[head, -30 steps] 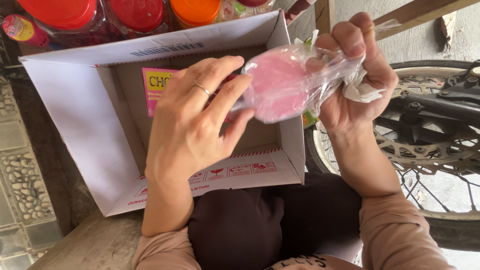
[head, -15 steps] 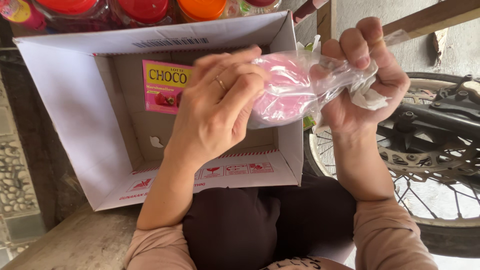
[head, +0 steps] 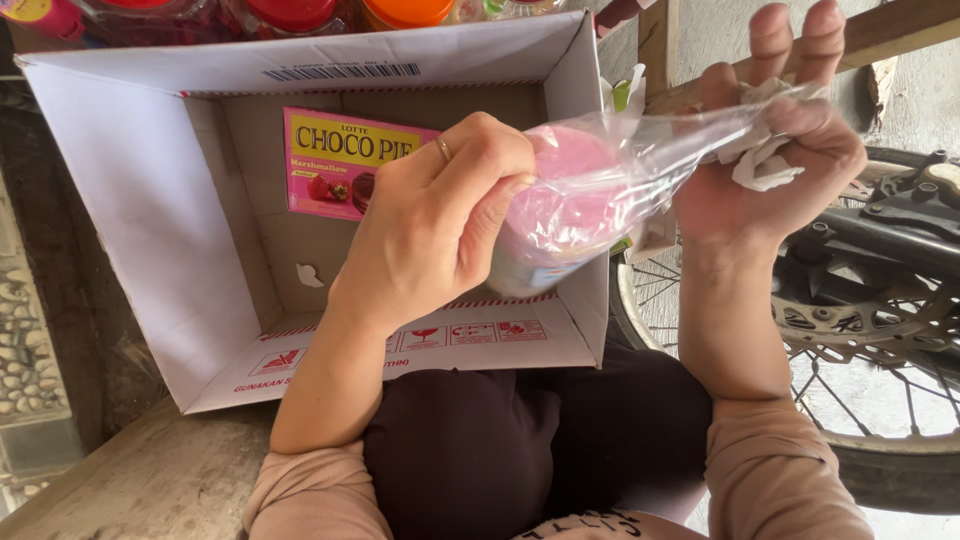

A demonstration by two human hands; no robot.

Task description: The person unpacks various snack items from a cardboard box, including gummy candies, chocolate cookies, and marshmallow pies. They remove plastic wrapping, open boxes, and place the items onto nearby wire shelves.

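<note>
From my remote seat, the far left shows a strip of patterned tile (head: 30, 340) beside the worn grey ledge (head: 150, 480) that carries an open white cardboard box (head: 130, 230), tipped so its mouth faces me. Along the box's far edge I count at least 3 jars with coloured lids (head: 290, 12), red and orange. Flat against the box's inner back wall sits 1 pink and yellow snack carton (head: 335, 165). In front of the box's right half, my left hand (head: 440, 220) wraps its fingers around the fat end of a clear plastic bag (head: 600, 185), a ring on 1 finger. The bag looks glossy and wrinkled, holding a round pink item (head: 565, 200) with a paler band at its lower end; it hangs in the air above the box's right wall, not resting on anything. The bag's neck stretches taut up and right into my right hand (head: 775, 165), which pinches the bunched plastic against the palm, 2 fingers raised. Past the box's right side stands a spoked motorcycle wheel (head: 880, 350).
</note>
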